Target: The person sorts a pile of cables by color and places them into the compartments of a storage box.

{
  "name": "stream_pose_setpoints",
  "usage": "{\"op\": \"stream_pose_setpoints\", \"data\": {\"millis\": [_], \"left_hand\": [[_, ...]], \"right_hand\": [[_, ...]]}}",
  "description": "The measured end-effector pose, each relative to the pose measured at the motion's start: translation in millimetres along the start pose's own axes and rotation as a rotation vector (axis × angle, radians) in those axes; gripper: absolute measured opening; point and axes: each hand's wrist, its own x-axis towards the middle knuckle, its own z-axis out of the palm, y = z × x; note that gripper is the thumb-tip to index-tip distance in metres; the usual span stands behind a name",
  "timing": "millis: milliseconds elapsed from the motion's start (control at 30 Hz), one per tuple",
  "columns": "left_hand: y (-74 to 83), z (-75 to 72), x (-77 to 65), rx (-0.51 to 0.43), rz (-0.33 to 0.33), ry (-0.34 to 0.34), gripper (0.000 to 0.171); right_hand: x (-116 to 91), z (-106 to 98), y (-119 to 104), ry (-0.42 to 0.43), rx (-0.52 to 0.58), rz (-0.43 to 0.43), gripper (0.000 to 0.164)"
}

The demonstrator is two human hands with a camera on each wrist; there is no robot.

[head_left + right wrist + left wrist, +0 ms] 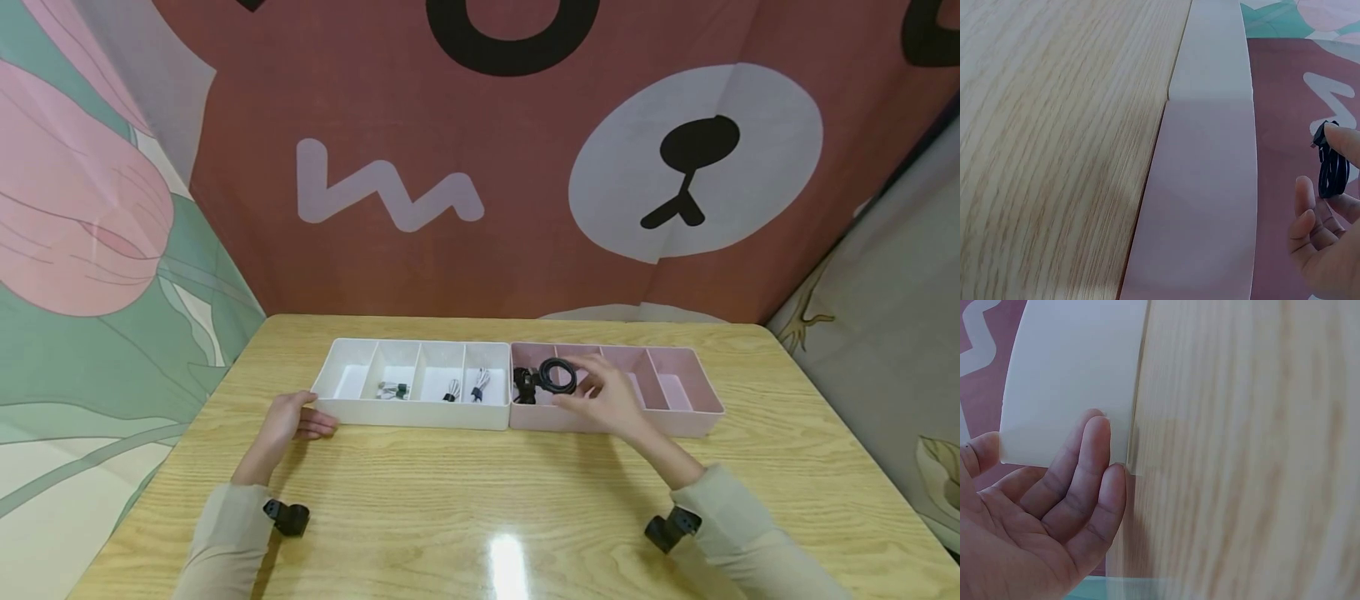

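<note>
My right hand (606, 398) pinches a coiled black cable (558, 376) between thumb and fingers, above the pink divided box (613, 421). In the right wrist view the cable (1334, 169) shows a small plug under the thumb. More black cable (525, 387) lies in the pink box's leftmost compartment. At the left front corner of the white divided box (420, 413) rests my left hand (291, 417). Its fingers lie loosely along the box wall (1072, 375), and the thumb is near the rim. Small bundled white cables (481, 385) lie in several of the white box's compartments.
Both boxes stand end to end on a wooden table (420, 500), near its back edge. Behind them hangs a reddish printed cloth (375, 275), with patterned cloths at both sides. A black wrist camera (288, 517) sits at the left sleeve, another (672, 528) at the right.
</note>
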Motion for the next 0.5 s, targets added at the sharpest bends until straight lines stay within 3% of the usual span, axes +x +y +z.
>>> {"op": "stream_pose_setpoints", "data": {"millis": [267,500], "left_hand": [[-0.3,-0.7,1.1,-0.007,-0.007,-0.004,0.041],[0.9,0.0,0.0,-0.007,0.006,-0.001,0.043]], "right_hand": [[0,-9,8,0.024,-0.083,0.011,0.052],[0,-14,14,0.029,-0.077,0.029,0.051]]}}
